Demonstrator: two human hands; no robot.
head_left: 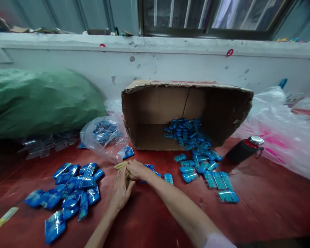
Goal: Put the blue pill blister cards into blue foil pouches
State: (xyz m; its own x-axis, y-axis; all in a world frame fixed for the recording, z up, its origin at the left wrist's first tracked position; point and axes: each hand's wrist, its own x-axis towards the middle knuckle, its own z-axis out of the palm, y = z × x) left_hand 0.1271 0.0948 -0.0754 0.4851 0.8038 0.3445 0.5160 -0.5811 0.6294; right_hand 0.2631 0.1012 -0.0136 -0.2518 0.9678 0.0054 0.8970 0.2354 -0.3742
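My left hand [122, 189] and my right hand [136, 170] meet over the red table, at the middle of the view. Between them is a crumpled yellowish piece [120, 166], perhaps cloth or a wrapper; blur and the fingers hide what kind it is. My right fingers are closed on it, and my left fingers press against it from the near side. Just beyond them lies a blue-and-white packet [126, 152]. Some blue packets [147, 167] lie partly behind my right wrist. To the left is a loose pile of shiny blue packets [74, 193].
A cardboard box [155, 137] lies on its side, with small clear-wrapped blue packs [188, 134] spilling out. Right of it stands a dark bottle [239, 151] beside pink-and-clear plastic bags [281, 131]. At left are a clear bag [89, 132] of blue packets and a big green sack [41, 103].
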